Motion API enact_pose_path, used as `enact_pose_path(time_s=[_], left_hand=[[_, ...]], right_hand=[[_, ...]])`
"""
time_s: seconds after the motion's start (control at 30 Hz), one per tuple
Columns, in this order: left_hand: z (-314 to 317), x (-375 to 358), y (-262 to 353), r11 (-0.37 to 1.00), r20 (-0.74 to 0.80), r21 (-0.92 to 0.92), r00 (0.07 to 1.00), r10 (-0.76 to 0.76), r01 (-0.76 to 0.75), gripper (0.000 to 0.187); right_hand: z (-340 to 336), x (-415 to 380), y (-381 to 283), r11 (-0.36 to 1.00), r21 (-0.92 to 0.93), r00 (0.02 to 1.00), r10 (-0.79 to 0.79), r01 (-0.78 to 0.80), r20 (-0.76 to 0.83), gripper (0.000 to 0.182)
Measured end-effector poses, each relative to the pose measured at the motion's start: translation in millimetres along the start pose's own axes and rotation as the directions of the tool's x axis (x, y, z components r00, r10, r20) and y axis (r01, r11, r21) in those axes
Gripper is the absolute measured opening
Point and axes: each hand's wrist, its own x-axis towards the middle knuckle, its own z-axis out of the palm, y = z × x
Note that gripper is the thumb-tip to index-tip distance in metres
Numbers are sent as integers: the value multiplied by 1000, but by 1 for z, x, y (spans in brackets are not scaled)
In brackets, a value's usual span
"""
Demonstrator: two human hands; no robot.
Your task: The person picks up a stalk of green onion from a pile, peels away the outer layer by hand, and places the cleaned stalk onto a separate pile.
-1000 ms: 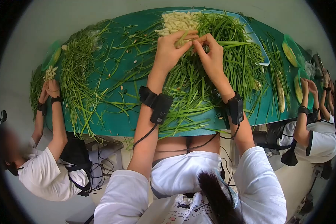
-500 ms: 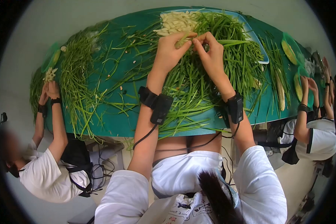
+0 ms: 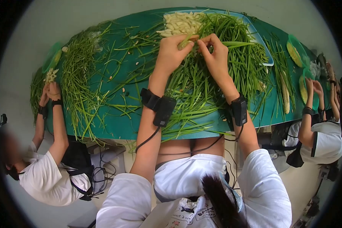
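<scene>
My left hand (image 3: 171, 52) is closed in a pinch on a short light-green plant piece (image 3: 184, 42), partly hidden by the fingers. Close beside it, my right hand (image 3: 216, 51) has thumb and forefinger brought together, and what lies between their tips is too small to name. Both hands are above a heap of long green stalks (image 3: 201, 81), at the near edge of a pale blue tray (image 3: 260, 40). In the tray, pale cream pieces like peeled garlic cloves (image 3: 182, 23) lie left of more green stalks (image 3: 228, 28).
A green-covered table (image 3: 121, 127) carries loose stalks and a second heap of greens (image 3: 78, 68). Corn cobs (image 3: 285, 93) and green baskets (image 3: 301, 49) stand right. Co-workers' hands (image 3: 52, 91) work at the left and right ends. Cables run from my wrist devices (image 3: 165, 110).
My hands stay almost in place, with the fingertips slightly shifted. The light-green piece remains in my left hand.
</scene>
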Motion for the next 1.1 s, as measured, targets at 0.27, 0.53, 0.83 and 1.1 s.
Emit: enact_pose_path(time_s=[0.27,0.53,0.83,1.1], left_hand=[[4,0,0,986,-22,-82,990,141,-142,31],[2,1,-9,985,-46,-37,985,164,-166,28],[-4,1,-3,994,-89,-106,996,-8,-2,24],[0,4,-20,974,-9,-216,997,-74,70,25]], right_hand=[[3,-1,-1,1000,2,999,-15,15,35,14],[3,-2,-3,1000,-9,1000,8,-8,8,14],[3,-3,-4,999,-44,998,-29,32,55,14],[6,-5,1,995,-69,994,-73,78,77,15]])
